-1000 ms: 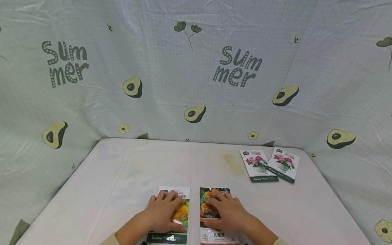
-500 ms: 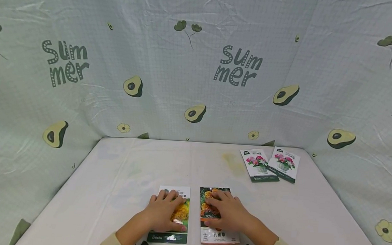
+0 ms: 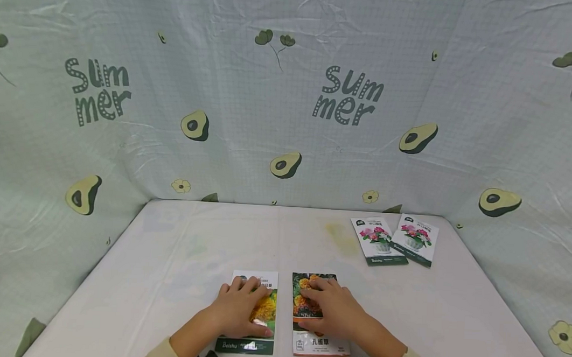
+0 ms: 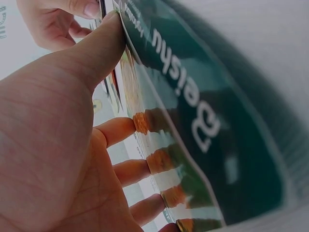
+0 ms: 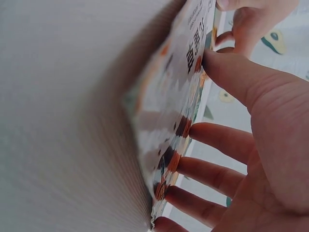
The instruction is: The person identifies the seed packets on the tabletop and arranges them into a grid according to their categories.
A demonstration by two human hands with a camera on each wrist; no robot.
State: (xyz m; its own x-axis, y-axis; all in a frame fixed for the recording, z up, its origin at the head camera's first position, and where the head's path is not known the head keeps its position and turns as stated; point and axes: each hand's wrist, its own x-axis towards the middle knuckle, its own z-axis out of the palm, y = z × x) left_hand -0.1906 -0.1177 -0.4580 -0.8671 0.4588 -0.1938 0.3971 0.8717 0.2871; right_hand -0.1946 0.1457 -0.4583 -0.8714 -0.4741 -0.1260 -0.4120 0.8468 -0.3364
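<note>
We see the yellow-flower packet (image 3: 266, 311) and the orange-flower packet (image 3: 307, 310) side by side, apart, at the near middle of the table (image 3: 190, 254). The left hand (image 3: 236, 312) rests spread on the first, the right hand (image 3: 338, 313) spread on the second, neither gripping. We judge that uneven fingertip pressure could skid these glossy packets askew or crease them. Farther off, a pink-flower packet (image 3: 379, 245) overlaps its twin (image 3: 417, 241); a long right-hand sweep might scatter both. The hands hide much of the front packets' pictures; we find close print blurred in the wrist views.
</note>
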